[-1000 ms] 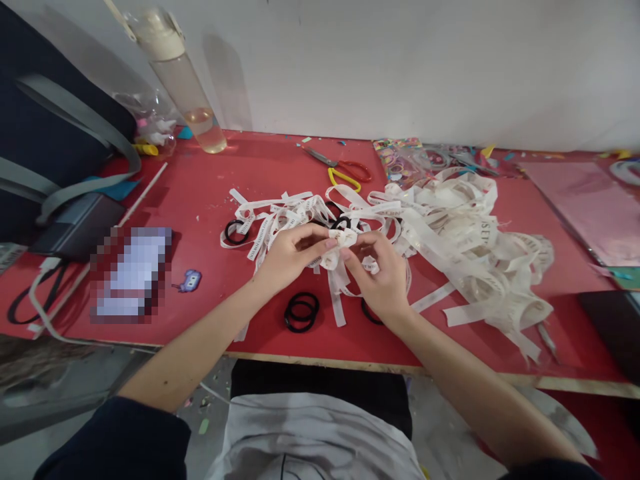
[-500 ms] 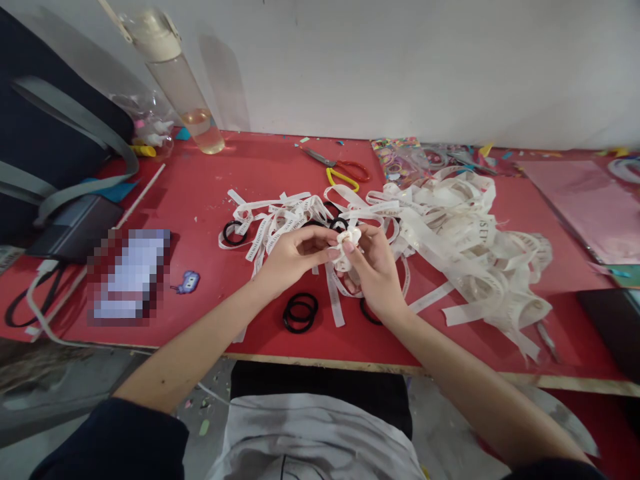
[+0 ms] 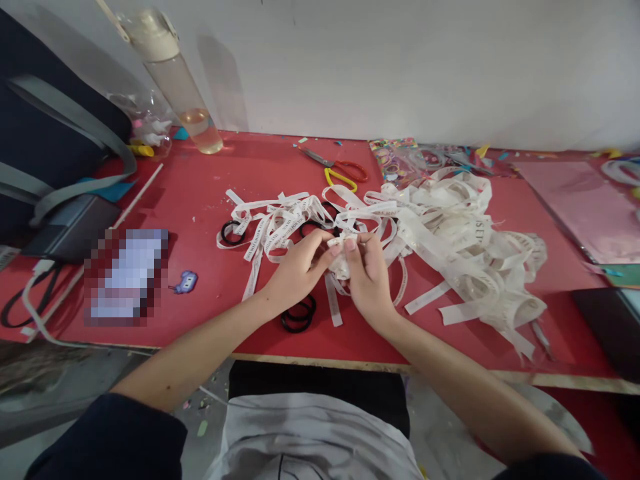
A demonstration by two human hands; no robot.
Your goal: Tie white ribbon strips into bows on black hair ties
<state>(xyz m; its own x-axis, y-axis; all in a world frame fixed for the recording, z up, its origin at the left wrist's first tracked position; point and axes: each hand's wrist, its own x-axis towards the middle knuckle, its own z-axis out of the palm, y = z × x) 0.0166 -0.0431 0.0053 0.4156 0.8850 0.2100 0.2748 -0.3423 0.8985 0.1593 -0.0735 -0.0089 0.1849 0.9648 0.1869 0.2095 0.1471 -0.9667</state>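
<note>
Both hands meet over the front middle of the table, pinching a small bunched-up piece of white printed ribbon. My left hand closes thumb and fingers on its left side. From the right, my right hand grips it with the thumb on top; some fingertips are hidden behind. Loose printed ribbon strips lie just beyond my hands, with black rings among them. More black rings rest below my left hand. A heap of wider white ribbon spreads to the right.
Scissors with red and yellow handles lie at the back, near a colourful plastic packet. A water bottle stands back left. Leftward are a blurred-out phone, a small blue charm and a dark box with a cable.
My right hand has turned slightly and drawn closer to my left, its thumb now higher on the bunched ribbon. Both hands keep hold of it. The view has shifted slightly.
</note>
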